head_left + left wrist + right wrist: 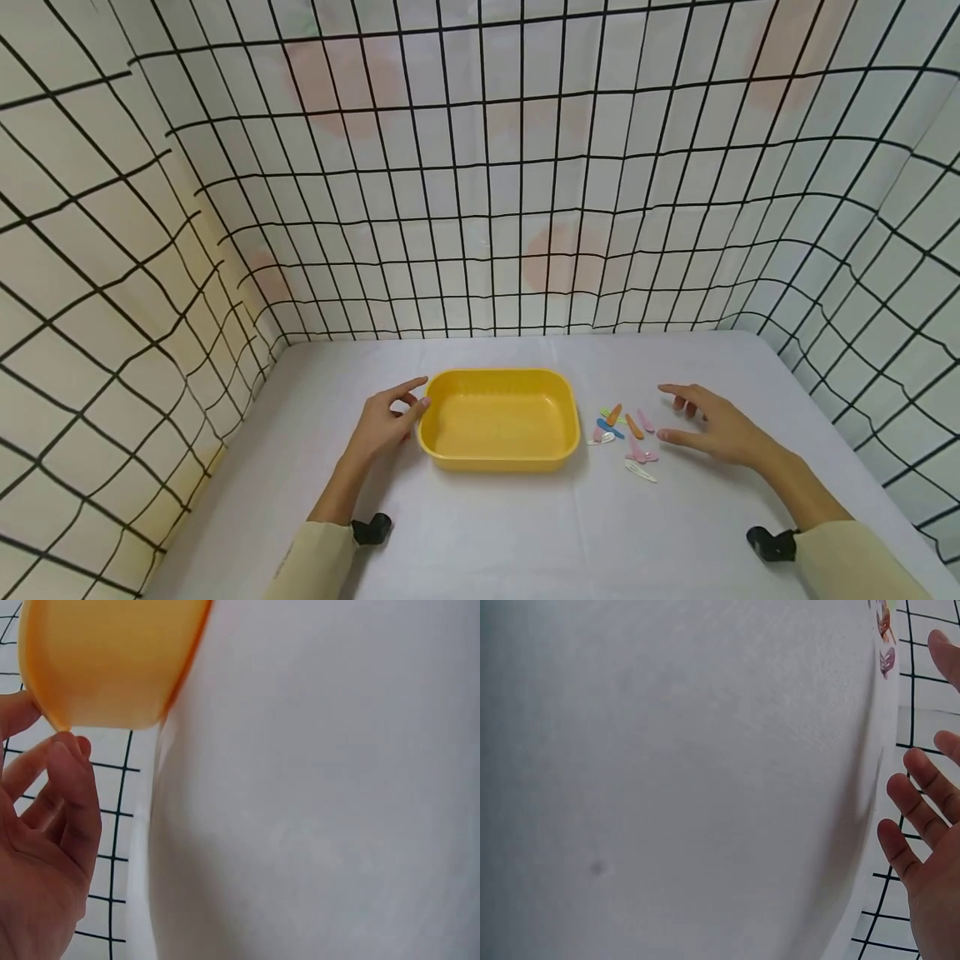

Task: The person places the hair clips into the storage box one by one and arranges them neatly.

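Note:
A yellow rectangular tray [498,461] sits on the white-covered table. At its left end is my left hand [384,423], with thumb and index finger spread against the rim; the left wrist view shows the tray [112,660] at the fingertips of that hand [45,840]. Right of the tray lies a loose cluster of small hair clips, among them an orange clip [634,426], a blue clip [610,428], a pink clip [639,452] and a white clip [641,472]. My right hand [716,425] hovers just right of them, fingers apart, holding nothing.
Black wire grid panels [517,167] stand behind the table [480,533] and along both sides, with white sheeting behind them. A dark strap mount [372,528] sits on the left wrist and another mount [772,544] on the right.

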Demonstrator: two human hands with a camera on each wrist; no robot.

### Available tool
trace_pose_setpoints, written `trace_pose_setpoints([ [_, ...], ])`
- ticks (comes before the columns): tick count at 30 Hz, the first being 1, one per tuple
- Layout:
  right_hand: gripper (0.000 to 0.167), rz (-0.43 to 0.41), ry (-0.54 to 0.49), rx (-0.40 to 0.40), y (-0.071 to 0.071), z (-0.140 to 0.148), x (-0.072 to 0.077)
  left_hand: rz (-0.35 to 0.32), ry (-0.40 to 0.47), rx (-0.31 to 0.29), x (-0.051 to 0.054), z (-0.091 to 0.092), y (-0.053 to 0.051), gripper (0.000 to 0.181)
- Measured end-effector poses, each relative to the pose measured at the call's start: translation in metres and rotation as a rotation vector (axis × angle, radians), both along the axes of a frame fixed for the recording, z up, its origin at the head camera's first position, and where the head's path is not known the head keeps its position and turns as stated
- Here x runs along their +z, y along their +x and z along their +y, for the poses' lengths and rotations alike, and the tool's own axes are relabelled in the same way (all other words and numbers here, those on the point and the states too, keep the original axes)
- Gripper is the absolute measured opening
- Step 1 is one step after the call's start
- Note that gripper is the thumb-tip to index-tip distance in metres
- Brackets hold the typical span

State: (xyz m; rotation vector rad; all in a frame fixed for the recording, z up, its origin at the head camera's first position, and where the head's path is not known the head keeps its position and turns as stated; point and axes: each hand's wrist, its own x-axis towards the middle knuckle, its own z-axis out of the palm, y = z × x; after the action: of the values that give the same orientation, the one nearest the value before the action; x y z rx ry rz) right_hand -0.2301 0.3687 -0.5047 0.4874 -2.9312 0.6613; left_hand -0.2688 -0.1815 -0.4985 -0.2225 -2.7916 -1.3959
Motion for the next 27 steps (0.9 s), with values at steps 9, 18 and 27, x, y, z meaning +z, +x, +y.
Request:
trace_pose_setpoints([
  [9,0.068,-0.006,-0.058,0.044,-0.014,-0.002,-0.015,-0.037,0.076,0.053,-0.001,0.010,0.005,0.046],
  [18,0.055,-0.030,-0.091,0.076,-0.019,-0.009,-0.022,-0.060,0.132,0.077,-0.002,0.020,0.013,0.046],
  [27,0.048,-0.022,-0.097,0.103,-0.021,-0.008,-0.026,-0.059,0.115,0.052,-0.005,0.020,0.012,0.048],
])
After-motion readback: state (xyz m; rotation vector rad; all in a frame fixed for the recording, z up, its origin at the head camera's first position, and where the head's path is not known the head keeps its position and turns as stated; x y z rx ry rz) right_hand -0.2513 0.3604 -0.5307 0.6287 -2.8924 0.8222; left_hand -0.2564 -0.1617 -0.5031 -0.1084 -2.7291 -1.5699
